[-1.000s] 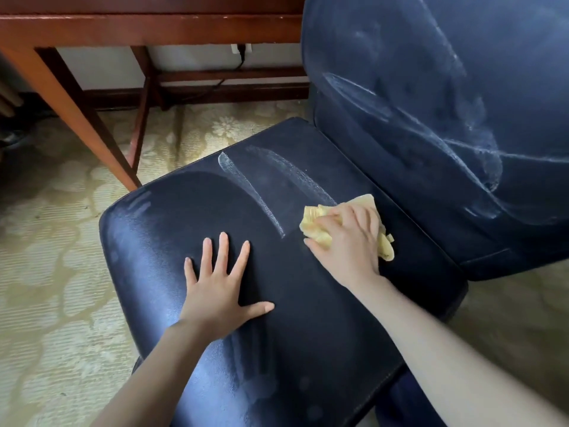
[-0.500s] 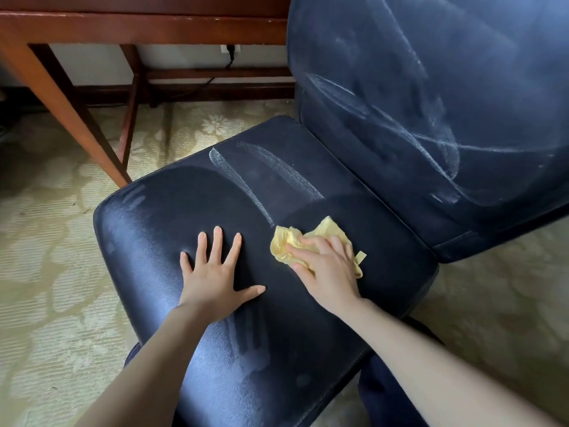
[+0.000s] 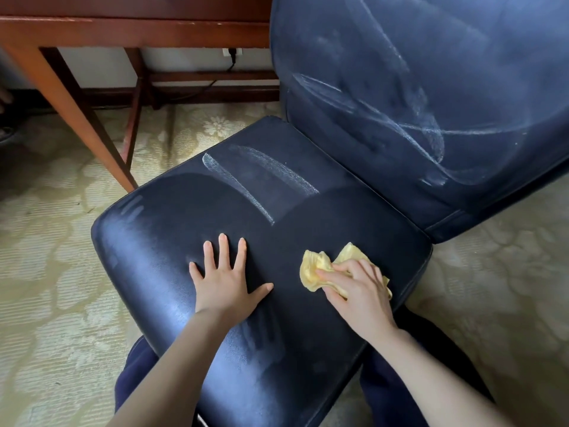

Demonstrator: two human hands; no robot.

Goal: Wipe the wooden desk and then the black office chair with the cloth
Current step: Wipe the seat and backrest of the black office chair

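The black office chair [image 3: 191, 229] fills the middle of the head view, its seat dusty with pale wipe streaks and its backrest [image 3: 431, 87] rising at the right. My left hand [image 3: 224, 278] lies flat on the seat with fingers spread. My right hand [image 3: 360, 288] presses a crumpled yellow cloth [image 3: 314, 269] onto the seat near its right edge, fingers curled over it. The wooden desk [image 3: 135, 29] shows at the top left, only its front rail and legs visible.
A slanted desk leg [image 3: 77, 118] stands just left of the seat's far corner. A power cord [image 3: 228, 69] hangs from a wall socket under the desk. Patterned beige carpet [image 3: 46, 272] surrounds the chair. My dark trouser legs [image 3: 132, 377] sit under the seat's near edge.
My right hand has dragged the cloth from the seat's middle back toward me and to the right edge. My left hand stays flat on the seat.
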